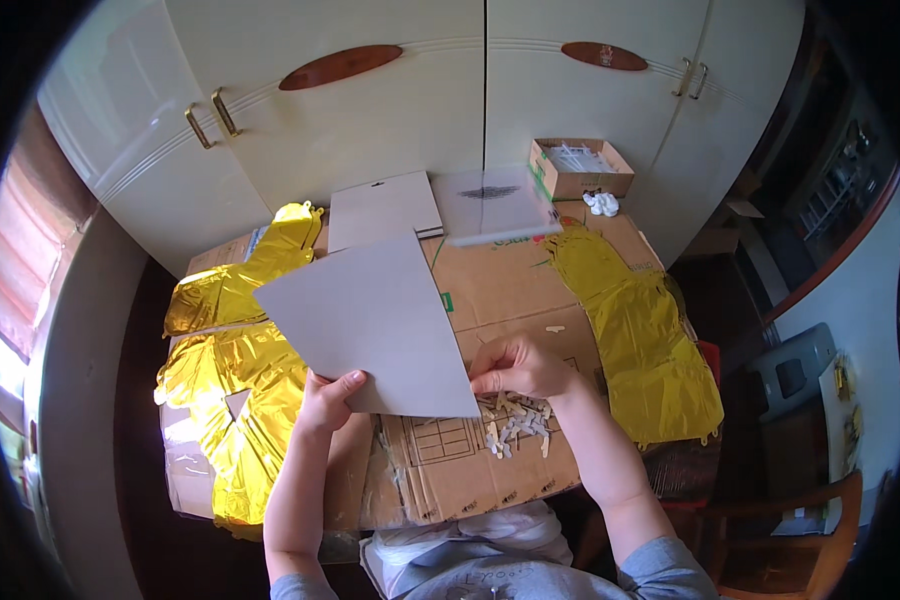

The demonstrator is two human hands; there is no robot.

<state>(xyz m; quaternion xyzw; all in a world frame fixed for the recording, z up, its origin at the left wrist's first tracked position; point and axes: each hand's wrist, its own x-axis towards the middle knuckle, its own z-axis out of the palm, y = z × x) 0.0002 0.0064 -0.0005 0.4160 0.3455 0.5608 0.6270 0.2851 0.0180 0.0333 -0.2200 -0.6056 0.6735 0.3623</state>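
A large grey cardboard sheet (370, 320) is held up and tilted over the table. My left hand (327, 398) grips its lower left edge, thumb on the front face and fingers behind. My right hand (518, 368) is closed in a pinch at the sheet's lower right edge; its fingertips partly hide what lies between them. Just below that hand sits a loose heap of small grey and tan card cut-outs (518, 428). One stray cut-out (555, 329) lies farther off on the flattened brown cardboard (510, 300).
Shiny gold foil balloons, deflated, lie at left (255, 385) and right (645, 340). Behind are a stack of grey card sheets (382, 208), a clear plastic packet (495, 205), an open carton (580, 185) with white pieces and a white bundle (601, 204). A wooden chair (800, 540) stands at right.
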